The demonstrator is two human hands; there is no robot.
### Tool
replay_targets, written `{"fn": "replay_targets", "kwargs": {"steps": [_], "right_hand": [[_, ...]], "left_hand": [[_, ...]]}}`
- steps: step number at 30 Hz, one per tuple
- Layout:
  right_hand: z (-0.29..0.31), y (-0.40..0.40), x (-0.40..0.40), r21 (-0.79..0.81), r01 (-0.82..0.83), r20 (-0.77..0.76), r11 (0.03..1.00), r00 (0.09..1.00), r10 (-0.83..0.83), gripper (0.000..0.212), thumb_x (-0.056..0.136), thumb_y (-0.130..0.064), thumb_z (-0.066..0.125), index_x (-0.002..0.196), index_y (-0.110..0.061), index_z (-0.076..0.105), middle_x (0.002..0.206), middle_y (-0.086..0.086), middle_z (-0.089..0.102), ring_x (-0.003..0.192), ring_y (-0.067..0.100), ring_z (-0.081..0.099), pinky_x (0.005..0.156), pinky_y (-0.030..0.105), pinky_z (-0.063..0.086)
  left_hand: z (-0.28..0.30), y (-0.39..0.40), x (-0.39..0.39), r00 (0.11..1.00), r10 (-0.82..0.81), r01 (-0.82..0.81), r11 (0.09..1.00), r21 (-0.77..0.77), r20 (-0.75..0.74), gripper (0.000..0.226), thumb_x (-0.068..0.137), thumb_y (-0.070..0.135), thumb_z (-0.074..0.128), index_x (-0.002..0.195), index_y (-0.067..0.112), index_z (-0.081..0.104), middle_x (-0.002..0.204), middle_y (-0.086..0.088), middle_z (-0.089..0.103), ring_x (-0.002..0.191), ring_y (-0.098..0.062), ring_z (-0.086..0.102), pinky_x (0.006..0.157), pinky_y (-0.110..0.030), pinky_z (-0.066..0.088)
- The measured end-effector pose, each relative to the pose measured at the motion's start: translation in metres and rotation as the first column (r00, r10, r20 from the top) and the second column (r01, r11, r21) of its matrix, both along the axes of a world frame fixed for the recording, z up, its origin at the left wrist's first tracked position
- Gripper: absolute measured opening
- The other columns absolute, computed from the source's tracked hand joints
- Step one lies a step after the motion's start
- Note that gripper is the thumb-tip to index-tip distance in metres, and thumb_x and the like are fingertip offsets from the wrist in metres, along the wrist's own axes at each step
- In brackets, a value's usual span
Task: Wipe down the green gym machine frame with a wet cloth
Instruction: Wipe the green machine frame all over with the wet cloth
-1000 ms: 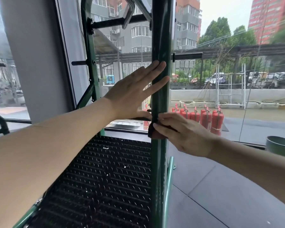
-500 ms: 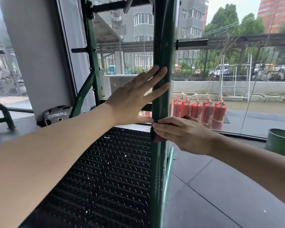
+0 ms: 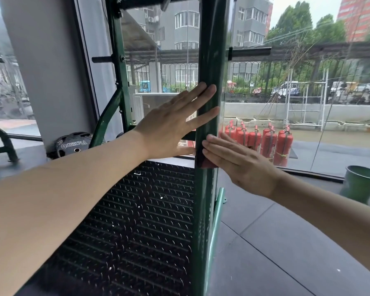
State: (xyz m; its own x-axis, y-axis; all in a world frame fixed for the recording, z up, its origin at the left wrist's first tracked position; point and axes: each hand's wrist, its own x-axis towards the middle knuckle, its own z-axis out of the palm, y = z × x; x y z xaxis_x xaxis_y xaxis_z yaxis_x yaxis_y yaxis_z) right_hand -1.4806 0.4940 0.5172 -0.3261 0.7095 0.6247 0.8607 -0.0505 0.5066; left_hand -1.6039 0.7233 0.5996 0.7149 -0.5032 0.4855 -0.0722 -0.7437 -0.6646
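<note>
Flat-fingered right hand (image 3: 241, 165) presses cloth (image 3: 204, 162) on green post (image 3: 209, 60); left hand (image 3: 173, 122), grip open, braces it.

Upright post (image 3: 212, 60): standing before the window, between my hands.
Cloth (image 3: 203, 162): lying under my right fingers (image 3: 218, 149) on the post.
Bucket (image 3: 360, 183): sitting far right on the floor.
</note>
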Motion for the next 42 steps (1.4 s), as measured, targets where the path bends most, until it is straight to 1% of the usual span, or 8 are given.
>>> {"fn": "replay_targets", "kwargs": {"steps": [5,9,14,19,23,29,35,42], "right_hand": [[-0.002,-0.007,-0.002,-0.225,-0.002,0.196,0.974,0.980,0.048,0.039,0.102,0.001,0.061,0.141,0.001,0.060,0.149,0.017,0.056,0.145,0.031,0.047,0.123,0.052,0.034],[0.012,-0.004,-0.005,-0.005,0.024,0.036,1.000,0.999,-0.024,0.046,0.112,0.000,0.023,0.138,0.006,0.060,0.146,0.022,0.058,0.141,0.035,0.050,0.122,0.053,0.034],[-0.043,-0.009,-0.006,-0.228,0.009,0.043,0.974,0.999,0.001,0.045,0.111,0.001,0.025,0.144,0.003,0.056,0.153,0.015,0.052,0.147,0.030,0.044,0.124,0.050,0.033],[-0.027,-0.004,-0.010,-0.057,0.043,-0.076,0.997,0.996,-0.047,0.043,0.111,0.000,0.027,0.140,0.006,0.059,0.149,0.019,0.055,0.143,0.034,0.049,0.123,0.048,0.035],[-0.072,-0.010,-0.015,-0.203,0.012,-0.081,0.979,0.996,-0.029,0.049,0.112,-0.002,0.020,0.138,0.006,0.061,0.148,0.019,0.056,0.142,0.035,0.050,0.116,0.053,0.044],[-0.065,-0.005,-0.003,0.037,0.015,-0.174,0.999,0.985,-0.008,0.043,0.096,0.017,0.049,0.136,0.008,0.061,0.145,0.021,0.057,0.139,0.038,0.053,0.114,0.053,0.046],[-0.105,-0.008,-0.005,-0.184,-0.073,-0.155,0.980,0.987,0.044,0.045,0.107,0.003,0.030,0.140,0.004,0.060,0.149,0.015,0.056,0.144,0.030,0.047,0.120,0.048,0.039],[-0.112,-0.002,-0.005,-0.031,-0.065,-0.221,0.997,0.974,0.056,0.051,0.090,0.022,0.054,0.138,0.006,0.061,0.148,0.017,0.056,0.141,0.036,0.050,0.112,0.053,0.047]], "left_hand": [[0.000,-0.002,-0.003,1.000,0.018,-0.018,1.000,0.007,-0.006,0.098,0.093,0.070,0.043,0.166,0.026,-0.004,0.172,-0.010,-0.014,0.159,-0.028,-0.014,0.129,-0.047,0.004],[-0.004,0.002,-0.001,1.000,-0.008,0.007,0.999,0.052,0.024,0.093,0.096,0.067,0.045,0.167,0.019,0.005,0.173,-0.014,-0.004,0.159,-0.030,-0.008,0.129,-0.048,0.009],[-0.036,0.006,0.003,0.999,-0.027,0.024,0.997,0.075,0.047,0.094,0.097,0.065,0.046,0.165,0.012,0.009,0.171,-0.009,-0.003,0.159,-0.032,0.003,0.129,-0.051,0.014],[-0.053,0.006,0.003,0.998,-0.034,0.031,0.997,0.069,0.051,0.101,0.093,0.069,0.057,0.166,0.014,0.015,0.172,-0.016,0.004,0.159,-0.035,0.004,0.129,-0.052,0.017],[-0.081,0.007,0.002,0.999,-0.033,0.031,0.998,0.051,0.031,0.100,0.093,0.070,0.057,0.166,0.019,0.012,0.172,-0.015,-0.001,0.160,-0.035,0.001,0.129,-0.051,0.015],[-0.103,0.001,0.003,0.998,-0.030,0.031,0.999,-0.016,0.055,0.101,0.093,0.069,0.056,0.166,0.016,0.011,0.172,-0.012,0.000,0.160,-0.033,0.000,0.129,-0.049,0.015],[-0.111,-0.002,-0.001,0.998,-0.015,0.018,0.999,-0.047,0.065,0.100,0.092,0.065,0.060,0.166,0.018,0.010,0.172,-0.016,0.004,0.160,-0.033,0.002,0.129,-0.050,0.017],[-0.119,-0.010,-0.008,0.996,0.039,-0.036,0.998,-0.045,0.078,0.099,0.093,0.062,0.061,0.166,0.018,0.012,0.172,-0.017,0.004,0.160,-0.033,0.005,0.128,-0.051,0.020]]}}
